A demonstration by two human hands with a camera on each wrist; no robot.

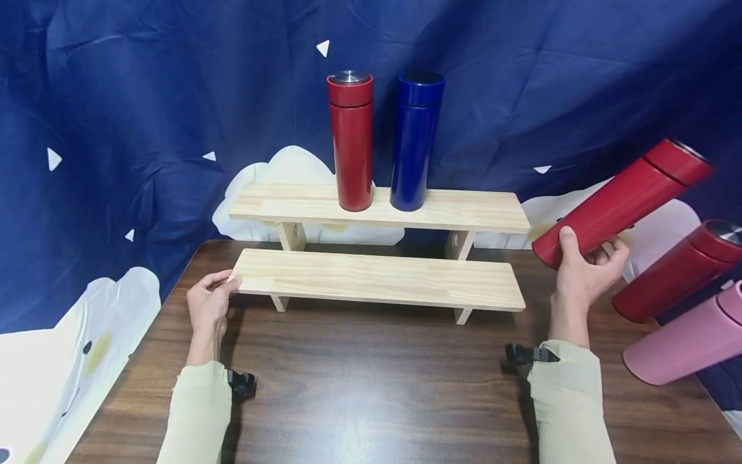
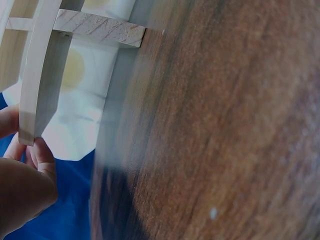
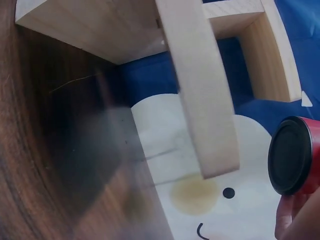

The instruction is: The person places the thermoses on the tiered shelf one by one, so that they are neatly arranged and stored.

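Observation:
A two-tier wooden rack (image 1: 377,278) stands on the table. My left hand (image 1: 210,298) pinches the left end of its lower shelf, thumb on top and fingers beneath, as the left wrist view also shows. My right hand (image 1: 588,274) grips a red thermos bottle (image 1: 623,200) near its base, raised and tilted with the lid to the upper right. Its black bottom (image 3: 291,156) faces the rack's right end in the right wrist view. On the upper shelf stand another red bottle (image 1: 352,148) and a blue bottle (image 1: 415,148), both upright.
At the table's right edge stand a third red bottle (image 1: 675,277) and a pink bottle (image 1: 686,338), right of my right hand. Behind the brown wooden table (image 1: 371,386) hangs a dark blue curtain (image 1: 174,96) with white cartoon shapes.

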